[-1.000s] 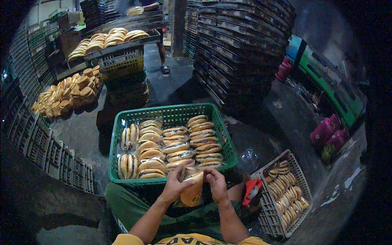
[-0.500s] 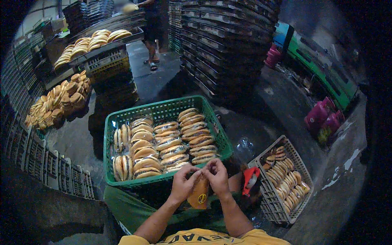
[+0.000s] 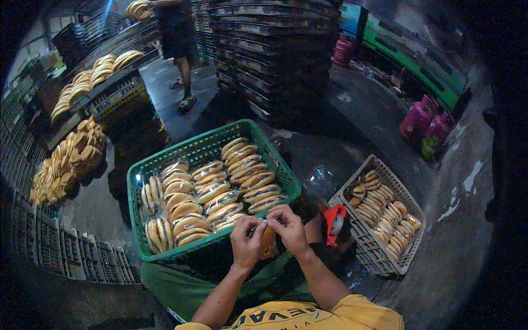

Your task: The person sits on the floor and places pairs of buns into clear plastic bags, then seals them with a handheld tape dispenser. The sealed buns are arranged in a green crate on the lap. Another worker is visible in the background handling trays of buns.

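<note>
My left hand (image 3: 245,245) and my right hand (image 3: 290,231) meet over the near edge of a green plastic crate (image 3: 195,153). Both pinch the gathered top of a bagged bun (image 3: 268,246), which hangs below the fingers and carries a round printed mark. Its lower part is partly hidden by my hands. Filled buns (image 3: 212,190) in clear bags stand in rows inside the crate. Right of my right hand is a red tape dispenser (image 3: 334,224) with a roll on it.
A grey crate (image 3: 404,263) of filled buns stands at the right. Far left, unwrapped buns (image 3: 77,151) are heaped below a tray of more buns (image 3: 93,75). Behind rise stacked dark trays (image 3: 269,60). A person (image 3: 179,49) stands at the back; pink gas cylinders (image 3: 421,118) sit far right.
The view has shifted, so the crates and background sit differently in it. My hands remain pinched on the bag top. The person at the back now shows more fully, holding buns.
</note>
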Tool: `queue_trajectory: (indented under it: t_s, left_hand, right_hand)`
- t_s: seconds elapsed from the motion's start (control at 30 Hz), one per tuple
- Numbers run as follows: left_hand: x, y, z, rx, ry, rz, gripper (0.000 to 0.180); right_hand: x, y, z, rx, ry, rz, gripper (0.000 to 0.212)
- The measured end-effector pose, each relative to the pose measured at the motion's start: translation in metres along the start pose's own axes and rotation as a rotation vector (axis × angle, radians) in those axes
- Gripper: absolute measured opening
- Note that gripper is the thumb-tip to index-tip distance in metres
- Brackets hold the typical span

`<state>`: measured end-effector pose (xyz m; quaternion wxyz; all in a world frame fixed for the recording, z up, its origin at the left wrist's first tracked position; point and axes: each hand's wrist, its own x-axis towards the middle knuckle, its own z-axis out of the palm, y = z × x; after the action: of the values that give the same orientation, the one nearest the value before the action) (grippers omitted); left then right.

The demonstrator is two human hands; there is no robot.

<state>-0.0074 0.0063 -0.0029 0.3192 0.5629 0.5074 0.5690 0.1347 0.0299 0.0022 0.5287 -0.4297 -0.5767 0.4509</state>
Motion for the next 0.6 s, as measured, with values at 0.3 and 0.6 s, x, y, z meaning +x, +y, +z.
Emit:
queue_trajectory:
  t_s: [0.3,0.6]
  left_hand:
    - [-0.033,0.005,0.049,-0.245,-0.001,-0.246,0.024]
    - [-0.034,0.000,0.055,-0.281,-0.209,-0.268,0.021]
  right_hand:
    - [-0.048,0.061,-0.060,0.232,0.483,0.182,0.010]
    - [-0.135,0.217,-0.233,-0.226,0.559,0.774,0.026]
